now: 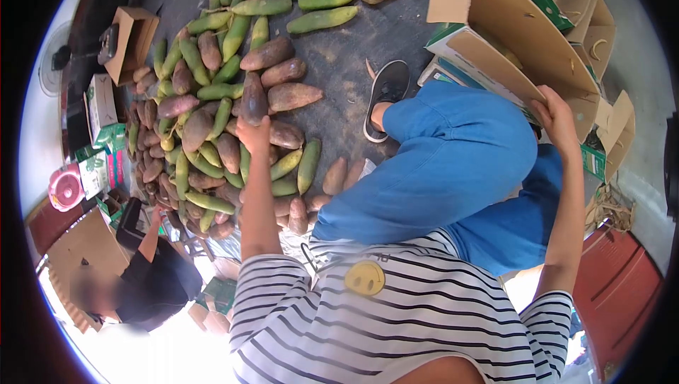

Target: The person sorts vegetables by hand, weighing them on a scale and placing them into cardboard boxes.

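- From where I stand, the left hand (253, 134) is closed round the near end of a reddish-brown vegetable (254, 99), which points away from the person.
- That vegetable is right in the left hand, above the heap and well apart from the right hand (556, 121).
- The right hand is partly closed, its fingers hooked on the near wall of an open carton (527, 34), over on the person's right.
- Round the left hand there are brown vegetables (293, 97) and long green vegetables (309, 165), piled together on a dark ground sheet (332, 66).
- The person's blue-clad leg (453, 150) and dark shoe (390, 85) come between the heap and the carton.
- Another person (159, 281) is off beyond the heap's left side.
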A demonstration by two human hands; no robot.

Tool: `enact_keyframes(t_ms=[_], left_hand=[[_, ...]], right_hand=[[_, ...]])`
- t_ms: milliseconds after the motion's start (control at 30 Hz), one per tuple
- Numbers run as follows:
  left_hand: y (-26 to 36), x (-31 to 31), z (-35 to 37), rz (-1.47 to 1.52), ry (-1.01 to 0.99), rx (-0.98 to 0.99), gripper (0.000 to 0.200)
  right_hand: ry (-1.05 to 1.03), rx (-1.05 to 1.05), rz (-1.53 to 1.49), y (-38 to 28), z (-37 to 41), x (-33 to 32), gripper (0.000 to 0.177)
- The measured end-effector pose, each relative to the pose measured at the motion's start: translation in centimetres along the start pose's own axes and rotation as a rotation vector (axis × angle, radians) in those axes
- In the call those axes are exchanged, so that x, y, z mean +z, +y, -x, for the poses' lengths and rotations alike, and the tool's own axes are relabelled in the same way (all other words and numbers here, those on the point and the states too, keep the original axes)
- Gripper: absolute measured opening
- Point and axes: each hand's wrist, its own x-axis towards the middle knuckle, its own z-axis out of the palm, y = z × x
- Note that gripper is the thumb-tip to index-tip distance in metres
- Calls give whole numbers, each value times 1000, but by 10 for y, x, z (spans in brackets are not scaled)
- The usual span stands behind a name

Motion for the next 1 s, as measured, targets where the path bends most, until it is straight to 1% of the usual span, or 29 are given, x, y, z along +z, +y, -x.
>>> enact_keyframes(t_ms=[100,200,300,333,367,400,467,500,600,633,733,800,867,900,933,1000], left_hand=[[-32,0,-24,26,-109,-131,112],[-38,7,-44,166,-183,-90,122],[-34,20,-59,176,-274,-138,122],[-34,26,-63,189,-301,-155,122],[-33,33,-64,136,-232,-197,119],[-29,30,-63,108,-226,-209,117],[-17,26,-57,58,-212,-222,115],[-12,26,-52,14,-162,-270,113],[-12,36,-37,104,-114,-502,115],[-6,36,-27,91,-51,-514,110],[0,22,6,682,-269,-566,95],[-7,15,22,821,-494,-860,77],[13,1,52,1154,-519,-936,67],[26,-2,64,1252,-535,-921,67],[38,-3,74,1347,-560,-911,68],[44,-8,79,1331,-793,-647,65]], right_hand=[[-6,50,-13,0,0,2,19],[-14,46,2,1,-3,1,19],[-25,86,-2,-2,-4,1,19],[-21,68,1,-2,-5,1,19],[-15,52,2,-2,-5,0,19],[-5,35,2,-3,-5,0,19],[-28,82,5,-3,-6,-2,20],[-39,109,5,-3,-5,-3,20],[-20,72,-1,0,-4,-2,20],[-8,60,13,1,-5,-1,21],[17,48,43,6,-1,0,22],[30,59,38,0,-1,-1,22],[57,-9,59,0,-2,2,23],[79,-25,84,4,0,1,24],[51,3,88,9,-1,2,24],[55,-21,74,9,1,2,22]])
